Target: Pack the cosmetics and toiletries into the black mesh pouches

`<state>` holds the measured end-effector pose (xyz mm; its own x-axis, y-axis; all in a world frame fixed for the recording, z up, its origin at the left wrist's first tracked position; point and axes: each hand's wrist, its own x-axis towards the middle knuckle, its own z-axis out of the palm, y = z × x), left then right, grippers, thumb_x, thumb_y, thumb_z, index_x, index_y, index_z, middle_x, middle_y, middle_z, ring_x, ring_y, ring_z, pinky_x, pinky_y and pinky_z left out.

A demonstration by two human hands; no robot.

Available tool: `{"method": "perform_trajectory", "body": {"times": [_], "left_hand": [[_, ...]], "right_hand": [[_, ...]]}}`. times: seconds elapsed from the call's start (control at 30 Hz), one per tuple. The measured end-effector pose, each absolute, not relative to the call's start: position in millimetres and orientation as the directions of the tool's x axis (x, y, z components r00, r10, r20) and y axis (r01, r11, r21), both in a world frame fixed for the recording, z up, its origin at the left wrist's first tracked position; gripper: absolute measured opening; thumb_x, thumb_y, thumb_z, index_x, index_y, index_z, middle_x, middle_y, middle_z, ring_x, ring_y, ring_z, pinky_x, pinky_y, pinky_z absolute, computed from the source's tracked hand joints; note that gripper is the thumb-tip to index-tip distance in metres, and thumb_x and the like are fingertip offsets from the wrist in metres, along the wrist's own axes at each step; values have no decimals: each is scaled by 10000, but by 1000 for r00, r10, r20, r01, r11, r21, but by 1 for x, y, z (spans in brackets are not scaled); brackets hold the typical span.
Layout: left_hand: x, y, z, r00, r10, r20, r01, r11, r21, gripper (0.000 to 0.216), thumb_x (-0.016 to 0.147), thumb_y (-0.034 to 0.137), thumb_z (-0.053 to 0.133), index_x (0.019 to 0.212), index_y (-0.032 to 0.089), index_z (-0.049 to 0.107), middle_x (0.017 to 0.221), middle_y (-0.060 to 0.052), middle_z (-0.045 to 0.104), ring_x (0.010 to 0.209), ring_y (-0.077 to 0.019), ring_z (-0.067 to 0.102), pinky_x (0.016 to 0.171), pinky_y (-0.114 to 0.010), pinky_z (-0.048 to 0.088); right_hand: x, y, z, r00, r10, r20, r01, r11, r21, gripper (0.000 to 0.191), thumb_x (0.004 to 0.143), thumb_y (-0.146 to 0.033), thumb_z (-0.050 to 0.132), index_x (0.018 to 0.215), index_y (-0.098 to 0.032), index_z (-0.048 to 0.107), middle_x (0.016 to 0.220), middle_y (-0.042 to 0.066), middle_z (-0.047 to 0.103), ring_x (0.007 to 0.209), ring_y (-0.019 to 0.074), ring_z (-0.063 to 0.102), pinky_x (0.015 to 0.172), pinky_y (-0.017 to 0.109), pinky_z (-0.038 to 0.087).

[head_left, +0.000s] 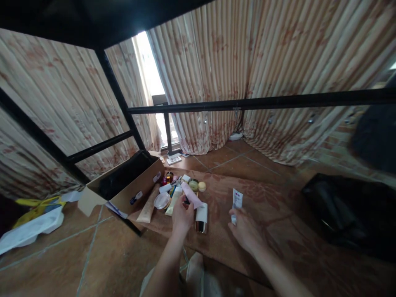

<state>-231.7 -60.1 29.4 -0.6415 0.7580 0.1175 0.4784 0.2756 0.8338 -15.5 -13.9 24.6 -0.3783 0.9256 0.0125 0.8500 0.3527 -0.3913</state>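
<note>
My left hand (pixel 182 216) is closed around a pale pink tube (pixel 192 195), with a small dark spot showing between thumb and fingers. Just right of it lies a white bottle with a shiny gold-brown cap (pixel 201 218). My right hand (pixel 247 231) grips the lower part of a small white tube with purple marks (pixel 237 199), over the brown cloth. Around my left hand lie a beige tube (pixel 149 204), a round clear-lidded compact (pixel 162 201), a pale green tube (pixel 172 207), and a small yellow-lidded jar (pixel 202 186).
An open cardboard box (pixel 133 198) with a black item (pixel 123 175) inside stands at the left. A black bag (pixel 337 210) lies at the right on the brown cloth (pixel 278 210). A black metal frame bar (pixel 260 102) crosses ahead, before curtains (pixel 210 53).
</note>
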Motion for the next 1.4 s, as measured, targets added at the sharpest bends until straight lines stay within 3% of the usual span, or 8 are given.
{"method": "perform_trajectory", "body": {"times": [0.17, 0.33, 0.6, 0.83, 0.93, 1.03, 1.2, 1.4], "left_hand": [[-221, -51, 34, -683, 719, 129, 471, 299, 830, 280, 772, 219, 571, 1040, 152, 618, 886, -71, 661, 801, -195, 624, 717, -298, 472], [-221, -44, 32, -724, 633, 275, 553, 292, 780, 250, 787, 278, 560, 997, 152, 614, 851, -55, 622, 791, -204, 585, 714, -325, 458], [-194, -40, 21, -517, 712, 475, 620, -71, 781, 283, 815, 258, 553, 1081, 167, 589, 875, -55, 613, 788, -173, 582, 724, -297, 471], [-154, -28, 20, -438, 859, 265, 399, -79, 913, 292, 798, 284, 602, 1055, 146, 595, 888, -62, 649, 747, -155, 601, 698, -281, 466], [-147, -20, 17, -506, 860, 57, 155, 26, 988, 336, 742, 348, 665, 989, 124, 625, 840, -66, 657, 730, -163, 595, 674, -280, 452], [-138, -16, 18, -316, 942, -114, -143, 72, 987, 317, 715, 413, 681, 847, 125, 666, 738, -37, 647, 659, -140, 559, 604, -248, 411], [-127, -15, 21, -188, 980, -62, -259, 11, 966, 277, 662, 391, 735, 738, 128, 689, 664, 5, 625, 604, -101, 487, 589, -221, 365], [-128, -10, 19, -232, 972, 41, -149, -77, 986, 183, 715, 324, 697, 753, 145, 702, 694, 10, 644, 665, -118, 526, 674, -234, 409]], "right_hand": [[-16, -13, 36, -281, 954, -101, 913, 233, -335, 207, 865, -335, 510, 922, -162, 608, 1007, 119, 623, 885, 252, 637, 728, 329, 432], [-15, -11, 36, -254, 959, -126, 923, 201, -330, 237, 838, -243, 533, 1056, -154, 555, 1074, 122, 617, 928, 243, 651, 733, 305, 421], [-12, -9, 42, -257, 948, -187, 915, 176, -363, 310, 804, -139, 531, 1114, -139, 541, 1048, 146, 671, 986, 271, 655, 748, 307, 408], [-4, -4, 46, -234, 966, -111, 850, 148, -505, 350, 774, -139, 550, 1122, -177, 543, 1048, 111, 689, 985, 267, 650, 771, 311, 423], [2, -2, 41, -217, 976, -32, 769, 150, -621, 376, 780, -162, 566, 1152, -192, 525, 1018, 88, 691, 921, 230, 659, 756, 292, 438], [6, -1, 35, -218, 974, 59, 664, 192, -722, 426, 775, -178, 585, 1191, -212, 502, 1033, 67, 687, 892, 199, 662, 748, 276, 454], [11, 1, 32, -221, 973, 70, 568, 187, -801, 580, 742, -234, 643, 1288, -196, 450, 1085, 83, 683, 937, 210, 660, 814, 313, 473], [15, 8, 29, -273, 961, 38, 473, 169, -865, 222, 823, -282, 567, 1018, -193, 625, 957, 61, 724, 863, 189, 671, 784, 296, 478]]}}
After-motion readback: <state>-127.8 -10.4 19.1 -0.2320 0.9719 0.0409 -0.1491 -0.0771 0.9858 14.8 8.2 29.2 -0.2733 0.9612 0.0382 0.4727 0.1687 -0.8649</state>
